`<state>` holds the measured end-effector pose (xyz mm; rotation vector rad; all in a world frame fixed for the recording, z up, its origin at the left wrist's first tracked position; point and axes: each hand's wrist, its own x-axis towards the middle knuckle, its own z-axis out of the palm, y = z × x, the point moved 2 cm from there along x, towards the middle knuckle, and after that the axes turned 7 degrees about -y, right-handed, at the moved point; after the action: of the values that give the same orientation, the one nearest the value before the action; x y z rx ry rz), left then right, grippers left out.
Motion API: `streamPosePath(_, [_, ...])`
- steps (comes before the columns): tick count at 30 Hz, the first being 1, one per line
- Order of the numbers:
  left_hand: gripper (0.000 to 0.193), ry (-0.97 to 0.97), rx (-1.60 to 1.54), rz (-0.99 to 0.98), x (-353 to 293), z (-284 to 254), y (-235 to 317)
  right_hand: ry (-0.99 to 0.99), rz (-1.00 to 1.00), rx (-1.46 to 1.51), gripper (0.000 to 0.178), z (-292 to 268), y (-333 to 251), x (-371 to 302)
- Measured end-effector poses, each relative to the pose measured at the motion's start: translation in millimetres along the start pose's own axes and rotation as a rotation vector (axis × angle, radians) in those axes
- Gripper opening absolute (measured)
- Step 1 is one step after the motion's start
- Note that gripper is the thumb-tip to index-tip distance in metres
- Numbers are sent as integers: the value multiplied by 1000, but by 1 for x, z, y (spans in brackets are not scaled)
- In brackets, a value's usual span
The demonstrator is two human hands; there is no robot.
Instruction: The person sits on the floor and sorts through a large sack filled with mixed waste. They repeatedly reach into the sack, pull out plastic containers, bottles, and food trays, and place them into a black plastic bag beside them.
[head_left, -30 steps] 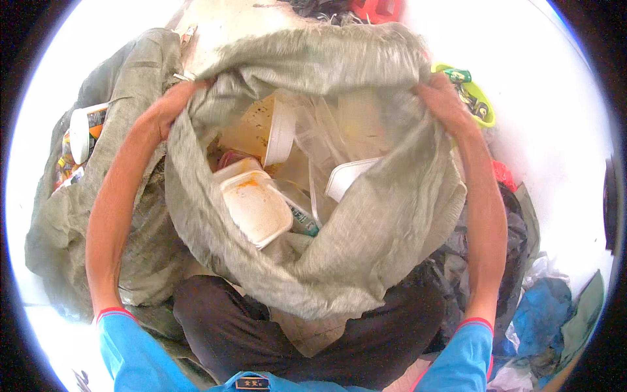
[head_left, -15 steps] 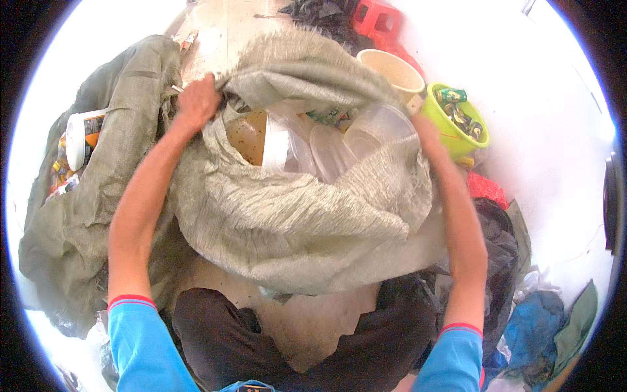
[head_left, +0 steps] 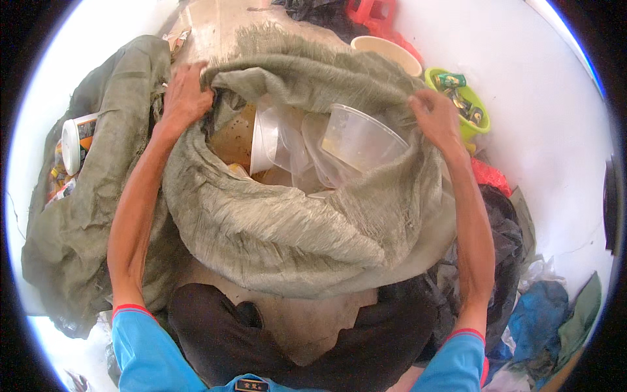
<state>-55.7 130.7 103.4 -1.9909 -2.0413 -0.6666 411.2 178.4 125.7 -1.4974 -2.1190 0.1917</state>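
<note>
We are holding a grey-green woven sack (head_left: 281,235) in front of our folded legs (head_left: 222,333), its mouth facing upward. Our left hand (head_left: 187,101) is gripping the left side of the rim, fingers bent in; our right hand (head_left: 437,119) is closing its curled fingers on the opposite side, though how firmly we cannot tell. We are probably holding opposite sides because such limp cloth would otherwise be sagging over the opening. The far edge is fraying into loose threads, while the near wall is bulging in coarse creases. Inside, a clear, rounded plastic tub (head_left: 362,140) is leaning at a tilt near a smooth, white container (head_left: 262,145).
</note>
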Motion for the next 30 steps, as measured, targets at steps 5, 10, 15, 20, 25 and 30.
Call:
streamPosePath(5, [47,236,-6,442,-61,-51,105,175,-341,39,21,-2,-64,-73])
streamPosePath(10, [35,-369,-436,548,-124,-38,177,-170,-496,-99,32,-6,-79,-134])
streamPosePath(15, [35,-522,-437,741,-187,-28,221,-362,-192,24,39,-17,-55,-149])
streamPosePath(20, [34,-717,-529,799,-223,-14,242,-462,-229,-67,43,-13,-58,-135])
streamPosePath(25, [30,-967,-553,943,-231,3,253,-429,-449,-69,35,11,-84,-104])
streamPosePath(30, [33,-936,-659,852,-210,-6,249,-400,-242,-293,25,50,-69,-72])
